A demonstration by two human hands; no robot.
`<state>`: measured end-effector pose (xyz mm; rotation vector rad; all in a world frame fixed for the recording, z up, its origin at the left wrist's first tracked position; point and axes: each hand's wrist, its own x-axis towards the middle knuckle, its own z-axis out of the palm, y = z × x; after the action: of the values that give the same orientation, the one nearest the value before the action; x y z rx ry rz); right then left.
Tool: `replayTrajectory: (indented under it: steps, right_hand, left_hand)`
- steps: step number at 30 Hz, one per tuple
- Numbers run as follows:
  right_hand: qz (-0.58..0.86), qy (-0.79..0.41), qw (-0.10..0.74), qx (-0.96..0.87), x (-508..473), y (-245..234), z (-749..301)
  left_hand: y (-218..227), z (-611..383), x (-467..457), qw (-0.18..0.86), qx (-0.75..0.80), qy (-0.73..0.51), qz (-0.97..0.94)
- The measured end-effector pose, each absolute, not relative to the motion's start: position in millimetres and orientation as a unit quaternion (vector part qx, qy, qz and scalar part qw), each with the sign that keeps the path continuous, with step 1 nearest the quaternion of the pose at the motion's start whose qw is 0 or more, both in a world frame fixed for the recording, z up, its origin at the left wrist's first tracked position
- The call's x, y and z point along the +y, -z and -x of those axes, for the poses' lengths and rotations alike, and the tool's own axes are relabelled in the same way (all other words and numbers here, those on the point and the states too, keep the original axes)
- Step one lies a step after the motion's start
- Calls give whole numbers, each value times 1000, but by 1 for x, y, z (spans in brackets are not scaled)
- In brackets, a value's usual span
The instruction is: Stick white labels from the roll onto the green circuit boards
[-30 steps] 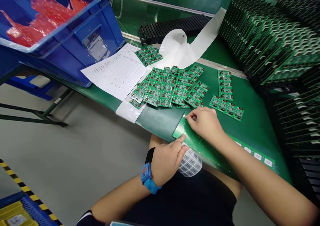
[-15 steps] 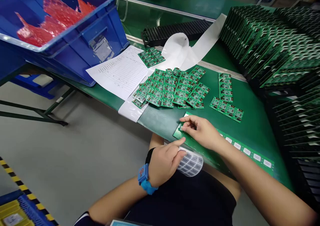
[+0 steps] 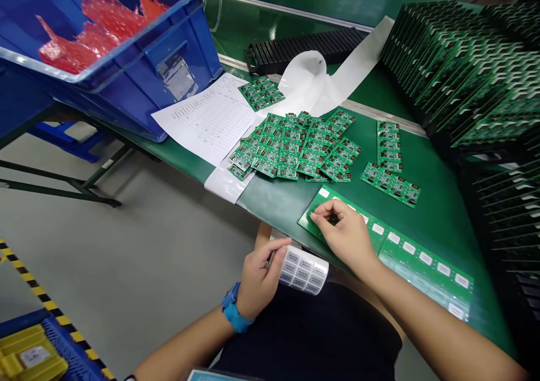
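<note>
My left hand (image 3: 259, 278), with a blue wrist strap, is closed round a roll of small white labels (image 3: 304, 269) held just below the table's front edge. My right hand (image 3: 342, 230) rests on the left end of a long green circuit panel (image 3: 417, 263) lying along the table's near edge, with its fingertips pinched together and pressing on the board. A row of white labels (image 3: 426, 257) runs along the panel to the right of that hand.
A heap of small green boards (image 3: 295, 147) lies behind the panel, with two more strips (image 3: 390, 170) to the right. A paper form (image 3: 208, 119), white liner tape (image 3: 312, 85), a blue crate (image 3: 126, 49) and racks of boards (image 3: 464, 66) surround them.
My left hand has drawn back to the left from the panel with the label roll. My right hand has shifted slightly along the panel's left end.
</note>
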<state>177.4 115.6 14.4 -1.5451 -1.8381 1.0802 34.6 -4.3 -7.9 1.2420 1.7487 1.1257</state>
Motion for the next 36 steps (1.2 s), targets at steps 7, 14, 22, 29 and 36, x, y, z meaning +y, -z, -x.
replayTrajectory:
  steps: [7, 14, 22, 29, 36]
  right_hand:
    - [578, -378, 268, -672, 115, -5, -179]
    - [559, -287, 268, -730, 110, -3, -178]
    - [429, -125, 240, -862, 101, 9, -187]
    - [395, -182, 317, -843, 91, 7, -200]
    - [525, -338, 288, -726, 104, -15, -207]
  left_hand:
    - [4, -40, 9, 371, 598, -407, -582]
    - [3, -39, 30, 309, 594, -370, -644]
    - [4, -35, 35, 265, 624, -286, -677]
    - [3, -33, 35, 284, 631, -300, -657]
    - [4, -38, 30, 293, 633, -392, -599]
